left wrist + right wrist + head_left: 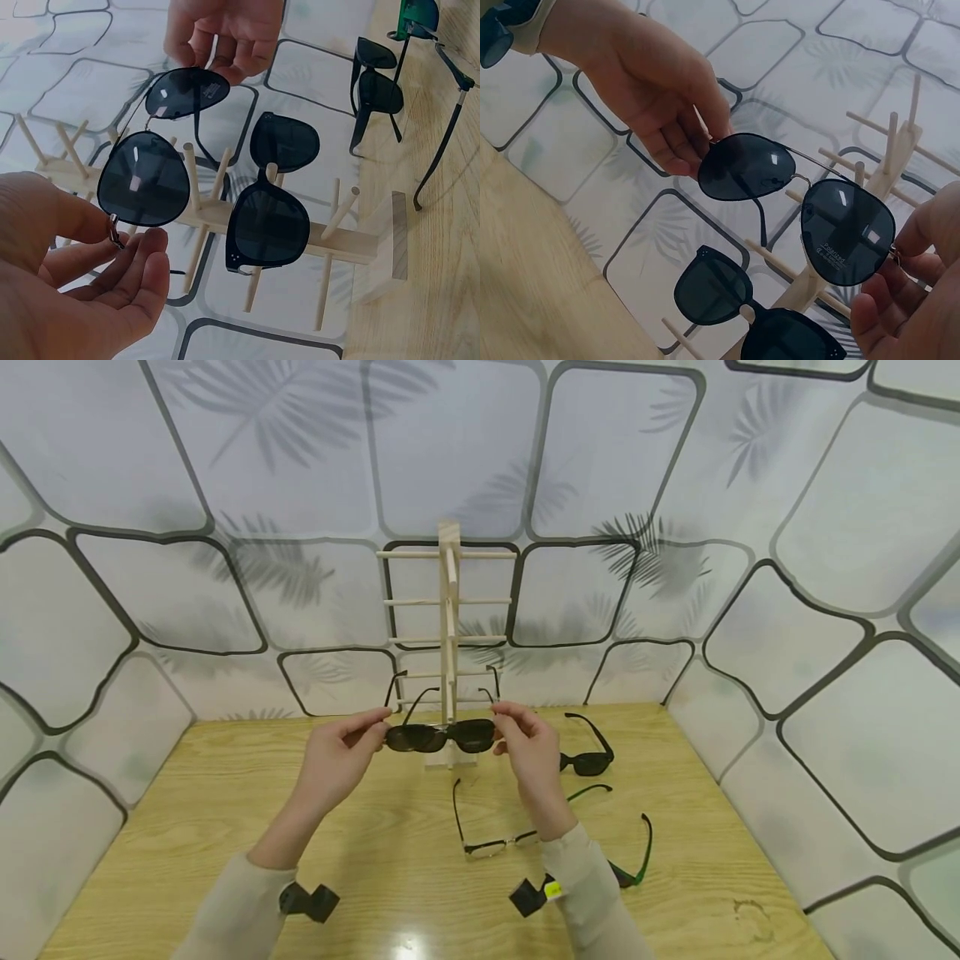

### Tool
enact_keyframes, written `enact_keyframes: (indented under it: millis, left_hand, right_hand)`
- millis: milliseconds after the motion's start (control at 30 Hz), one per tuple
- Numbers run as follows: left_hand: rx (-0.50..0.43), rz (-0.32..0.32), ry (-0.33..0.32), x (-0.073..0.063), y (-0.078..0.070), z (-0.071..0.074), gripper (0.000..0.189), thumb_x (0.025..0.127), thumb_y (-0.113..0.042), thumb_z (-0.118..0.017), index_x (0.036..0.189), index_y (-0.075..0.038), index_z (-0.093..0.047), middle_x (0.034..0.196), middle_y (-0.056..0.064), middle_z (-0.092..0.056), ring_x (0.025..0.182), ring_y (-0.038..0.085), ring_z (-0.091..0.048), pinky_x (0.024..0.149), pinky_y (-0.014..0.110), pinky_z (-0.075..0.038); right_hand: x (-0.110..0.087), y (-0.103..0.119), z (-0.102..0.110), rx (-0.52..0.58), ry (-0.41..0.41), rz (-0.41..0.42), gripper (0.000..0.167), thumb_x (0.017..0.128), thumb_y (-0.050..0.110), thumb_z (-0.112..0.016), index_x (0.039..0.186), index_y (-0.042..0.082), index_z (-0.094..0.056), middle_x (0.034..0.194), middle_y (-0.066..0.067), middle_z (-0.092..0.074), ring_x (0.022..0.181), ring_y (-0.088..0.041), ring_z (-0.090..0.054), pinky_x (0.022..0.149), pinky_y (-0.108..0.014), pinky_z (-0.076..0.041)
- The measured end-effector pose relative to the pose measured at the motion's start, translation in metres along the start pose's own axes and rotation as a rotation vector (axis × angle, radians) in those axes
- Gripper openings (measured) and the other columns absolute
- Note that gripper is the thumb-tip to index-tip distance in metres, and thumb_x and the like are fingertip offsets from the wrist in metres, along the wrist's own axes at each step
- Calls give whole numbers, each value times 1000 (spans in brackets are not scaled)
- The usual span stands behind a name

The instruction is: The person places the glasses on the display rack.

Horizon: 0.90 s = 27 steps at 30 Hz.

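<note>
Both hands hold one pair of aviator sunglasses (142,180) with dark lenses and a thin metal bridge, lifted in front of a wooden display rack (450,618). The left hand (335,758) pinches the frame by one hinge; at the opposite hinge, the right hand (529,750) does the same. The temples point toward the rack. In the right wrist view, white lettering marks the lens near the right hand (907,292). Thick-rimmed black sunglasses (270,225) hang on the rack's lower pegs, just behind and below the held pair; the head view mostly hides them.
On the wood-grain table (225,793), clear half-rim eyeglasses (487,847) lie in front of the rack. Black sunglasses (588,765) rest to its right. A green-templed pair (636,878) is partly hidden by the right sleeve. Patterned walls (300,460) enclose the back and sides.
</note>
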<state>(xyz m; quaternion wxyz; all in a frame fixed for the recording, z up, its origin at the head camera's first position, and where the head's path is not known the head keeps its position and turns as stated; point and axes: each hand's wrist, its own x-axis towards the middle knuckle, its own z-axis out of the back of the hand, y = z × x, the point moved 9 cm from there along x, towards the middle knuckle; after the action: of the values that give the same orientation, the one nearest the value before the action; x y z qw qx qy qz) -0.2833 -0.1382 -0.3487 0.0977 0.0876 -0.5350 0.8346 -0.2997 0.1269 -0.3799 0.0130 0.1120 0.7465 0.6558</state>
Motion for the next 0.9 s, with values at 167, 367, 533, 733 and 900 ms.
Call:
enact_keyframes:
  millis: [167, 367, 533, 733, 900]
  left_hand:
    - [-41, 4, 31, 3, 0, -3, 36, 108, -13, -58, 143, -6, -66, 134, 18, -72, 114, 27, -74, 87, 20, -59]
    - [-82, 18, 45, 7, 2, -6, 39, 107, -11, -59, 146, -4, -63, 136, 20, -71, 125, 34, -69, 90, 12, -54]
    - [-86, -6, 35, 12, 2, -8, 38, 107, -10, -60, 143, -1, -64, 137, 22, -70, 125, 36, -69, 88, 11, -54]
    - [-80, -7, 35, 16, 4, -11, 37, 108, -11, -60, 143, 0, -64, 140, 21, -68, 127, 35, -68, 90, 14, -57]
    - [-71, -19, 30, 18, 4, -11, 36, 108, -12, -60, 142, -1, -65, 139, 21, -68, 126, 34, -69, 92, 18, -58]
  right_hand:
    - [8, -3, 2, -14, -11, -33, 22, 103, 9, -65, 120, 0, -76, 89, 3, -67, 79, -18, -63, 66, -26, -57]
    - [15, -5, 3, -7, -13, -51, 26, 103, 11, -66, 123, -5, -73, 83, 4, -66, 78, -18, -63, 63, -24, -55]
    - [18, -6, 4, 4, -19, -59, 24, 103, 9, -65, 121, -4, -74, 81, 3, -65, 76, -18, -62, 62, -24, -55]
    - [23, -6, 4, 28, -15, -65, 20, 103, 8, -65, 117, 0, -76, 84, 2, -66, 75, -16, -62, 61, -24, -54]
    - [26, -6, 4, 31, -5, -64, 21, 103, 7, -64, 118, -2, -75, 85, 2, -66, 74, -14, -62, 62, -24, -55]
